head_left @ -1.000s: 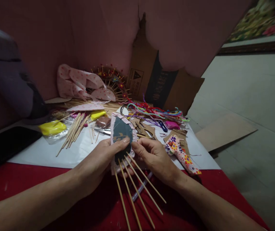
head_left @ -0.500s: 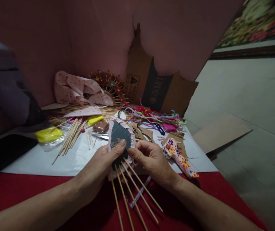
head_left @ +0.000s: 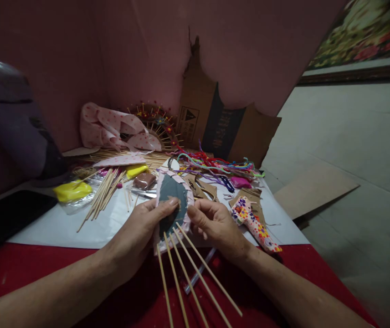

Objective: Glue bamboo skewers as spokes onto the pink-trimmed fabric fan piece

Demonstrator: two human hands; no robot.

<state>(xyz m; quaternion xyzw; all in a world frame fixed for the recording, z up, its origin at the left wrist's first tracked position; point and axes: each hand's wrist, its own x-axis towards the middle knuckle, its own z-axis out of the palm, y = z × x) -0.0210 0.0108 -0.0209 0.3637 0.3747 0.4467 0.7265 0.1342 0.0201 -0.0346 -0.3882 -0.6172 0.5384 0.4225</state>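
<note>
A dark cardboard piece (head_left: pixel 172 191) with pink fabric folded round its edge is held upright above the table's front. My left hand (head_left: pixel 143 228) grips its left side, thumb flat on the dark face. At the right edge, my right hand (head_left: pixel 215 223) pinches the fabric rim between thumb and fingers. Several thin wooden sticks (head_left: pixel 195 264) fan out from the piece's lower edge toward me. Beneath them a clear glue stick (head_left: pixel 200 271) lies on the red cloth (head_left: pixel 113 300).
A stick bundle (head_left: pixel 102 193), yellow clay (head_left: pixel 74 190) and a black phone-like slab (head_left: pixel 13 218) lie left. Coloured pipe cleaners (head_left: pixel 215 161), scissors (head_left: pixel 207 191) and a floral fabric piece (head_left: pixel 254 225) are right. Torn cardboard (head_left: pixel 229 123) leans on the wall.
My right thumb has shifted slightly along the piece's right edge. The rightmost sticks now reach lower and further right. The view has moved slightly.
</note>
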